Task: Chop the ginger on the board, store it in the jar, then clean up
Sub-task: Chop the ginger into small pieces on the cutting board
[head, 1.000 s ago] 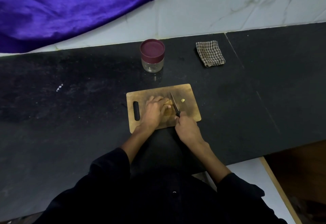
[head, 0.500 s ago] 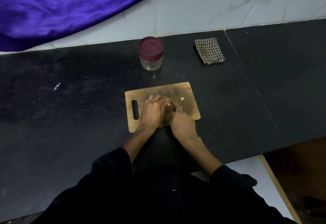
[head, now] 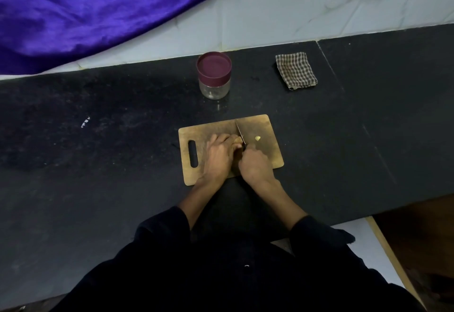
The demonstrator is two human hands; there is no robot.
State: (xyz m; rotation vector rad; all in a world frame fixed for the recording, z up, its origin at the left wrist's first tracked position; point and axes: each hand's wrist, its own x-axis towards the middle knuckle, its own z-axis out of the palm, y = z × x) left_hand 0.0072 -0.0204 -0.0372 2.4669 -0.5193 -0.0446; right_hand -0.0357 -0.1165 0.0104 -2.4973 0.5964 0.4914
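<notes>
On the chopping board [head: 266, 154], the left hand [head: 218, 155] pins the ginger [head: 237, 139], firm, knobbly, liable to roll; the right hand [head: 254, 164] grips the knife [head: 240, 133] handle. One cut piece [head: 257, 138] lies beside the blade. Beyond, the lidded jar [head: 214, 76] waits.

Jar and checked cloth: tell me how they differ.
The jar stands upright, clear-walled with a maroon lid on; the checked cloth lies flat and folded. The jar sits behind the board's left half, the cloth further right. Both rest untouched on the black counter by the wall.
</notes>
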